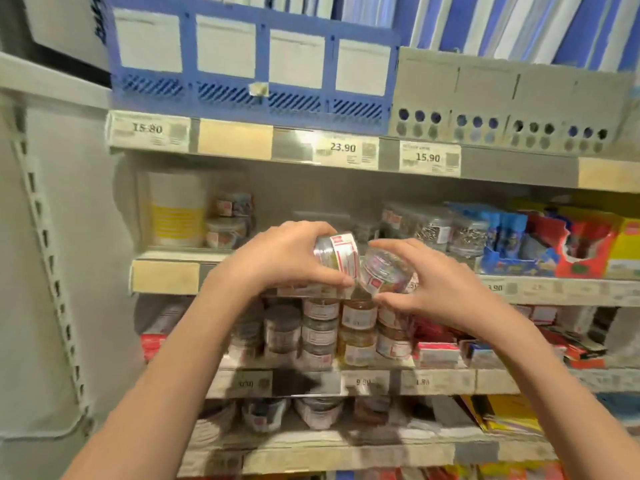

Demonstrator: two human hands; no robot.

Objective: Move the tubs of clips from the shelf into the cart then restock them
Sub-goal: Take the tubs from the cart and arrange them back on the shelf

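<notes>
2 clear tubs of clips are held tilted before the middle shelf [166, 277]: left hand [277, 258] fingers wrap one tub [337, 258], right hand [433, 289] pinches the other [384, 271]. Likely light, rigid, slick plastic; grip the sides.

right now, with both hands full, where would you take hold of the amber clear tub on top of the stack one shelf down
Grip the amber clear plastic tub across its round side wall, hand coming straight in from the shelf's open front. It stands upright on another tub, with neighbours close on both sides and the shelf edge low above, so a grip over its lid looks cramped. Thumb and fingers should wrap the front curve.
</notes>
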